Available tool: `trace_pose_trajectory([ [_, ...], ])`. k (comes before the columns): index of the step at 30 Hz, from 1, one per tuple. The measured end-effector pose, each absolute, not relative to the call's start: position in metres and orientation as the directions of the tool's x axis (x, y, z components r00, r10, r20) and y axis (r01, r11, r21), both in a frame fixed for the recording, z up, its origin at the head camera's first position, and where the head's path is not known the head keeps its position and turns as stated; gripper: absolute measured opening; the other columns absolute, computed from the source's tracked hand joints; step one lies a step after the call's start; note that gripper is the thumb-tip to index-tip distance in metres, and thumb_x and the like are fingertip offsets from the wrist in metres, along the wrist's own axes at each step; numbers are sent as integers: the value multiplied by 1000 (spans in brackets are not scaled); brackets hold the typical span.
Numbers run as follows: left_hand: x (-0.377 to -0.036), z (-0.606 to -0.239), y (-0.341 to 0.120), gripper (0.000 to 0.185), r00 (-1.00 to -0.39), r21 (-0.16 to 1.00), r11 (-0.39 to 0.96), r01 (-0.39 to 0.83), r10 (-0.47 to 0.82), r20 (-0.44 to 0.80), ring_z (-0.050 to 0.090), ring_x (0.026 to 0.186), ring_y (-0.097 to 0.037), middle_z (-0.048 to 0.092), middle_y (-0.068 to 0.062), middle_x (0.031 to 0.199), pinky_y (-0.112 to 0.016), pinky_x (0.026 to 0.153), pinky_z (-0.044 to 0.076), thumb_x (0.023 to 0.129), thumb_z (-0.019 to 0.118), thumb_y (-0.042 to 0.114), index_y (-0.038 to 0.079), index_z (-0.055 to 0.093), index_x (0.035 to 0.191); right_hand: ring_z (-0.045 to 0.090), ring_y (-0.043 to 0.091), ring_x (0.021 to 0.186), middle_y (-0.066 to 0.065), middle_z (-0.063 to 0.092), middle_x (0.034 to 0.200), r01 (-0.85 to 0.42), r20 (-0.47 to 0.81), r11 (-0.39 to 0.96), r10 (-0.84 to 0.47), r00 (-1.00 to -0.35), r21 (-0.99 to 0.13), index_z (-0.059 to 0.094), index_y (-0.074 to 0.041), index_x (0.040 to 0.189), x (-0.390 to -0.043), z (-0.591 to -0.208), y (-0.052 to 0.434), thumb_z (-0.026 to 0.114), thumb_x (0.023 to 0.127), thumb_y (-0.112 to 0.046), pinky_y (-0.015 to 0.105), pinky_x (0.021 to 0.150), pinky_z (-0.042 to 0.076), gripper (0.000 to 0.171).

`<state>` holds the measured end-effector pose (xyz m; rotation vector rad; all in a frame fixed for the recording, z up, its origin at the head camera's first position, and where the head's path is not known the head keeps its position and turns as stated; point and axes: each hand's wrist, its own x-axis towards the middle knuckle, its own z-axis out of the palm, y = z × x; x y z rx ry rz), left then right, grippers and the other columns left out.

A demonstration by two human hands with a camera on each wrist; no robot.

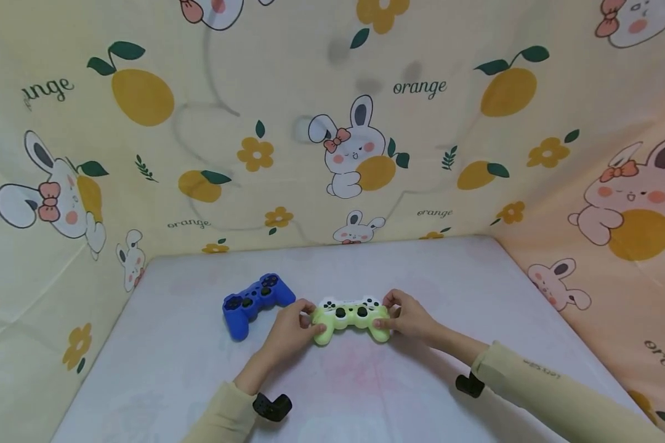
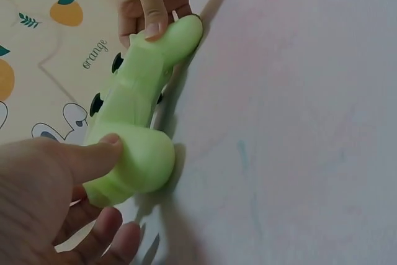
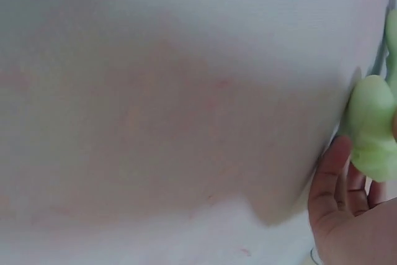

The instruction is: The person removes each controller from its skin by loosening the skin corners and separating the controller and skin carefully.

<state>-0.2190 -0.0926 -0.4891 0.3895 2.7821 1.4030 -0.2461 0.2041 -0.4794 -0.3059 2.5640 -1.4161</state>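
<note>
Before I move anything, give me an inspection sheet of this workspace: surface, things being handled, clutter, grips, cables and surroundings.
Surface: white table with faint pink marks.
Job's things: green-and-white game controller, sticks and buttons showing in the head view, held at both ends; blue game controller on the table, angled, to its left, not held.
Clutter: nothing seen.
Left grip: left hand pinches the green-and-white controller's left handle, thumb on the near side.
Right grip: right hand pinches its right end, thumb on the handle.
Cables: nothing seen.
Surroundings: pale yellow cloth printed with rabbits, oranges and flowers, behind the table and at both sides.
</note>
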Motion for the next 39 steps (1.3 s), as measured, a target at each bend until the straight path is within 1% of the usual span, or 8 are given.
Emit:
trace_pose_trajectory([
  [7,-218,-483,-88,52,-962,769,595,236,252,100,56,88,-16,60,-5,107,-35,77,49,86,79,21,1,56,128,56,19,74,5,58,97,-107,-51,574,-252,-966,-812,57,-9,98,-244,-477,202,88,75,-22,32,61,48,40],
  [12,-222,-480,-90,53,-940,756,586,293,323,113,55,86,-18,59,-6,101,-35,75,48,86,78,19,-5,56,128,57,19,76,3,60,98,-112,-34,620,-220,-975,-777,58,-9,97,-243,-476,202,89,73,-25,33,64,48,41],
  [18,-227,-481,-92,56,-933,749,587,306,341,113,57,89,-18,60,-7,102,-36,78,49,84,80,19,-4,56,129,56,18,76,2,60,95,-115,-37,643,-219,-975,-757,58,-9,97,-244,-475,202,89,73,-28,33,64,47,43],
  [23,-228,-483,-91,66,-930,755,576,312,349,117,58,101,-24,60,-12,116,-41,87,49,85,79,25,-3,50,137,54,18,77,0,60,88,-155,-39,684,-259,-965,-713,58,-10,93,-249,-470,203,90,71,-31,33,64,45,44],
  [29,-229,-489,-85,74,-932,811,501,301,334,140,55,116,-29,54,-14,135,-44,95,47,86,77,36,1,45,144,53,20,75,4,61,86,-271,-5,695,-368,-930,-666,61,-10,90,-257,-457,208,90,68,-36,33,62,45,45],
  [31,-229,-489,-85,73,-930,820,483,307,333,153,54,117,-29,53,-14,136,-45,95,47,87,77,36,1,46,143,53,21,74,4,62,87,-304,30,677,-384,-923,-670,63,-10,92,-259,-454,210,89,69,-41,32,60,44,46],
  [34,-231,-489,-86,73,-928,822,476,313,336,159,55,117,-29,54,-14,136,-45,94,47,87,77,36,0,47,142,52,21,71,0,63,86,-350,96,638,-397,-913,-686,65,-15,91,-262,-453,210,85,75,-43,31,57,42,38],
  [39,-236,-492,-86,71,-918,804,487,340,356,173,57,114,-28,55,-13,135,-42,93,48,85,79,32,0,49,141,50,18,63,-5,62,79,-396,147,575,-430,-891,-716,68,-20,87,-266,-455,204,81,82,-36,27,51,39,21],
])
